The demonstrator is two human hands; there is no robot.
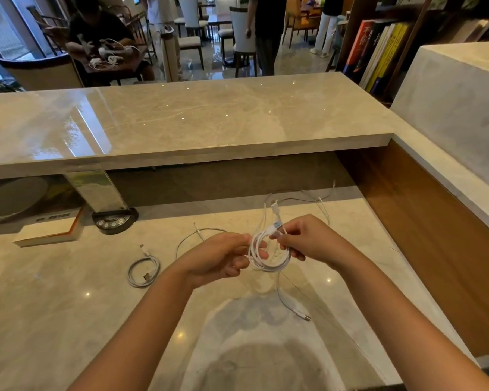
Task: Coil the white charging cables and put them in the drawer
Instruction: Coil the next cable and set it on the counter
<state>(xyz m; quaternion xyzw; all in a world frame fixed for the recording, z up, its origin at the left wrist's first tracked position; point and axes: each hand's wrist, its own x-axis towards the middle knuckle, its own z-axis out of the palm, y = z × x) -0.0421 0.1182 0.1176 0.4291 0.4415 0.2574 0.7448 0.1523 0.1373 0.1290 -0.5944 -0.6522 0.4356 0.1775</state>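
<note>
I held a partly wound white cable coil (pixel 268 253) above the marble surface (pixel 68 306), in front of my body. My left hand (pixel 220 256) gripped the left side of the coil, with its fingers curled round the loops. My right hand (pixel 305 239) pinched the strands at the top right of the coil, close to a white connector (pixel 274 228) with a pale blue band. Both hands were closed on the same coil and were nearly touching each other.

One free end of this cable hung down from the coil and ended in a plug (pixel 305 316) near the surface. Further strands rose from the coil toward the back of the surface, where a loose white cable (pixel 308 194) lay spread in open curves.

A second coiled cable (pixel 143 270), greyish white, lay flat on the surface to the left of my left arm, with one connector pointing away from me. Another loose cable (pixel 198 231) lay just behind my left hand, partly hidden by it.

At the left rear of the surface stood a round black base with buttons (pixel 115 220) carrying a clear upright panel (pixel 96 190). A flat white block (pixel 48 232) lay beside it. A raised marble counter (pixel 181 122) ran across behind everything. No drawer was in view.
</note>
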